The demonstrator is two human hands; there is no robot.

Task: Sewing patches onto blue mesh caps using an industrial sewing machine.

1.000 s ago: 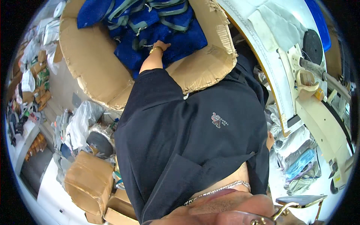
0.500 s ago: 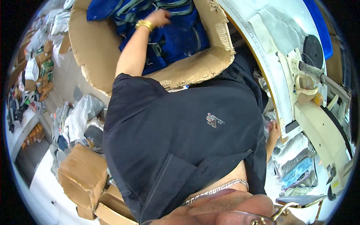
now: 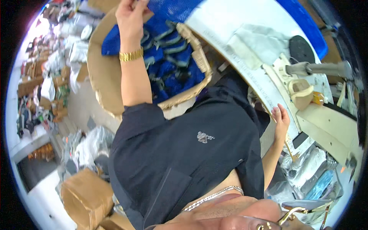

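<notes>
My left hand, with a gold band at the wrist, is raised at the top edge of the view over a large cardboard box. Its fingers are pinched on a blue cloth piece that stretches right to the white table; the fingertips are partly cut off by the frame. Inside the box lies a pile of blue cloth pieces with grey-green strips. My right hand hovers by the table's near edge, fingers loosely apart and nothing in them.
On the white table are pale grey cloth, a black roll and a cream sewing machine. Plastic-wrapped bundles lie at lower right. Cardboard boxes and heaped bags stand at left.
My left hand has come up out of the box and away, drawing a blue cloth piece with it. My right hand has risen beside the table edge. The view has shifted.
</notes>
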